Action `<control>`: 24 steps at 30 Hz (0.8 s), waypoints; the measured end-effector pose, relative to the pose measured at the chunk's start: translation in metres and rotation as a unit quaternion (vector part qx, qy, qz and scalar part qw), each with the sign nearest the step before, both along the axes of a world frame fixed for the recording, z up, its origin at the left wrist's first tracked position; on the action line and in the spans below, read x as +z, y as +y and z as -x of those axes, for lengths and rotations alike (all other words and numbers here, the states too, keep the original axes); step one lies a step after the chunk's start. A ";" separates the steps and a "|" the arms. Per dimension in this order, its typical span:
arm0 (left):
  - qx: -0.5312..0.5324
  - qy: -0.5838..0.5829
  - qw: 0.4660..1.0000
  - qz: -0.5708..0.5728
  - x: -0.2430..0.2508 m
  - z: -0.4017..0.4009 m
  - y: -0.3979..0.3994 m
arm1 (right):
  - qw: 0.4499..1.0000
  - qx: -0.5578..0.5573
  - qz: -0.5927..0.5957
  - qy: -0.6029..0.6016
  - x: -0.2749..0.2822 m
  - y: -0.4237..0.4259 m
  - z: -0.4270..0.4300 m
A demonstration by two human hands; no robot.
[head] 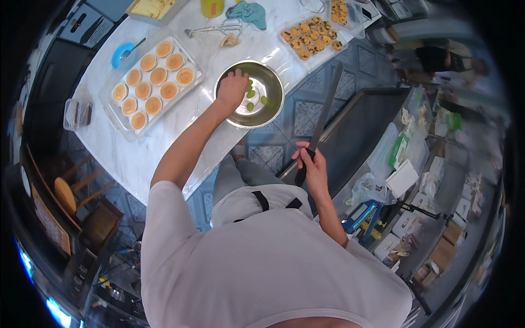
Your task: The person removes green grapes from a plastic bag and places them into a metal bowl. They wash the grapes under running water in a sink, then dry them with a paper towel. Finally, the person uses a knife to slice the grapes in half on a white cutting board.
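My left hand reaches over the rim into a stainless steel bowl at the table's edge. Its fingers point down by the far left wall, and whatever lies under them is hidden. Several green grapes are scattered on the bowl's bottom, right beside that hand. Off the table to the right, my right hand grips the black handle of a long-bladed knife. The blade slants up and away, reaching past the table's edge.
Left of the bowl, a plastic tray holds several round cakes in cups. Kitchen scissors, a teal cloth and a blue dish lie farther back. Small topped pastries stand far right. Another person is at upper right.
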State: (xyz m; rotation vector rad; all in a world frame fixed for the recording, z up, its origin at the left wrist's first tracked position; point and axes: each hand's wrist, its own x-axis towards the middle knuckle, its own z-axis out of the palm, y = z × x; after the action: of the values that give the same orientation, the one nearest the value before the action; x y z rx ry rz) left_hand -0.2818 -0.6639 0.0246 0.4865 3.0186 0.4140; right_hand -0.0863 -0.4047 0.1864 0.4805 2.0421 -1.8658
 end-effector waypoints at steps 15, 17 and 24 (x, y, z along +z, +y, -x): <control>0.435 -0.126 0.745 -0.490 0.017 -0.243 -0.092 | 0.953 0.273 -0.113 -0.064 -0.068 -0.056 -0.056; 0.400 -0.093 0.815 -0.409 0.005 -0.242 -0.092 | 0.954 0.272 -0.119 -0.046 -0.085 -0.059 -0.059; 0.281 -0.006 0.914 -0.293 -0.025 -0.244 -0.100 | 0.941 0.297 -0.137 -0.088 -0.106 -0.069 -0.056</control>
State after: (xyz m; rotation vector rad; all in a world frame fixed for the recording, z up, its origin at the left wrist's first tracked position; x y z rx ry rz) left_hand -0.0380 -0.7643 -0.0007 -0.4022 2.9207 1.3598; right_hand -0.0299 -0.4742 0.0801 0.0678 2.0330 -1.1527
